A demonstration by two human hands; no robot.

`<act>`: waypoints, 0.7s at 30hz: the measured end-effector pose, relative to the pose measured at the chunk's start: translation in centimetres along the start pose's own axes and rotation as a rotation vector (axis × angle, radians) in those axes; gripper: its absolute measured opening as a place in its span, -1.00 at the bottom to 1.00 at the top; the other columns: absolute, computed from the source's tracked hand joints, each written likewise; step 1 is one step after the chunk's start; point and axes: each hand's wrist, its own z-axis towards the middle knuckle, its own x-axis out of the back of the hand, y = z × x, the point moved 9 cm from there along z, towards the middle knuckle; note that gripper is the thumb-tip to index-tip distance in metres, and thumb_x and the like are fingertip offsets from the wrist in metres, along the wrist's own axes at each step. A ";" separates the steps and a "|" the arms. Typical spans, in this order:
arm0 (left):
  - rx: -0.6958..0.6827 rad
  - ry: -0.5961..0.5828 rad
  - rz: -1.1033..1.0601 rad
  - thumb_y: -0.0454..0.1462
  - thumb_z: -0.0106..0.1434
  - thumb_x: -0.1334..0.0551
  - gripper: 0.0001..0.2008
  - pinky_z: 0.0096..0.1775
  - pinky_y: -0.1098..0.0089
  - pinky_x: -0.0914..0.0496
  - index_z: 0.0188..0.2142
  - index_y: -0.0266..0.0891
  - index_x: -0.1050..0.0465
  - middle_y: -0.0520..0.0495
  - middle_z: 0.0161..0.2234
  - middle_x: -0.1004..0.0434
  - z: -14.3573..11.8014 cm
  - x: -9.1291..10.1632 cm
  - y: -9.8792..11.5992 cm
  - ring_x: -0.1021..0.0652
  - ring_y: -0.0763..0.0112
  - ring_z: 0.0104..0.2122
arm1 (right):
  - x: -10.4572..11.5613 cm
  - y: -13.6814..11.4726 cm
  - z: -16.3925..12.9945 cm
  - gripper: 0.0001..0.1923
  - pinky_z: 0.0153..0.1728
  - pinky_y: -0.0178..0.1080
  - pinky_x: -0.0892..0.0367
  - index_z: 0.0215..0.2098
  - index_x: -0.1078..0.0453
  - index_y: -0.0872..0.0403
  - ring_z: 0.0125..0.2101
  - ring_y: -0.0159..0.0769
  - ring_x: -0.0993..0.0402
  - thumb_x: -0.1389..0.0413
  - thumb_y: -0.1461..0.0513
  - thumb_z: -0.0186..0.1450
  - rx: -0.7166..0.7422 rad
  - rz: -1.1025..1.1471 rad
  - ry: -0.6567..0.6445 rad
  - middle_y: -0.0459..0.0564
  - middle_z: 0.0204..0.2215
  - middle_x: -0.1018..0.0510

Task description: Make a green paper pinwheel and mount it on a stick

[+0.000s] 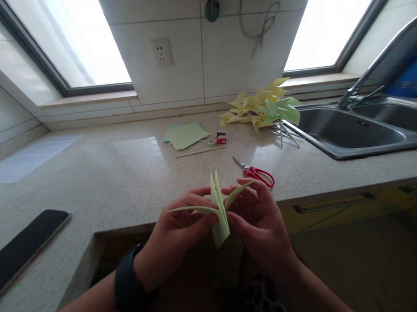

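The left hand [183,234] (dark band [127,281] at its wrist) has its grip on the folded green paper [221,230] near the bench [126,188] edge; the right hand [262,218] pinches its other side, red-handled scissors [253,171] just beyond.

Two dark-framed windows [80,41], glaring white, flanked a wall of large white tiles [182,85] behind a speckled beige stone countertop [126,179], where a stainless-steel double sink [350,132] sat at right.

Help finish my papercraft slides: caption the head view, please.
Left hand and right hand hold folded green paper, with scissors on the counter and paper pinwheels beyond.
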 end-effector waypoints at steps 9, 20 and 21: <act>0.015 0.099 -0.022 -0.35 0.30 -0.34 -0.90 -0.02 0.36 -0.46 -0.29 -0.10 -0.63 -0.02 0.00 -0.57 0.3 1.2 -0.7 -0.55 0.31 0.01 | 0.9 0.1 -0.6 -0.84 -0.32 -0.32 -0.44 -0.13 -0.35 -0.06 -0.31 -0.36 -0.43 -0.19 0.14 0.36 0.003 -0.241 -0.004 -0.10 -0.27 -0.44; -0.045 0.172 0.028 -0.36 0.24 -0.38 -0.75 -0.01 0.28 -0.48 -0.12 -0.10 -0.44 -0.04 -0.02 -0.46 0.4 2.0 -0.6 -0.49 0.30 0.02 | 0.2 -1.7 -0.5 -0.89 -0.32 -0.26 -0.36 -0.25 -0.41 0.00 -0.37 -0.34 -0.43 -0.17 0.35 0.30 0.216 -0.809 -0.044 -0.14 -0.40 -0.50; -0.062 0.223 0.027 -0.36 0.22 -0.39 -0.65 0.00 0.26 -0.48 -0.07 -0.07 -0.36 -0.02 0.00 -0.43 0.5 2.5 -0.4 -0.49 0.31 0.01 | 0.5 -2.2 -0.3 -0.89 -0.33 -0.26 -0.35 -0.26 -0.42 0.00 -0.38 -0.34 -0.43 -0.16 0.35 0.31 0.248 -0.848 -0.027 -0.14 -0.40 -0.51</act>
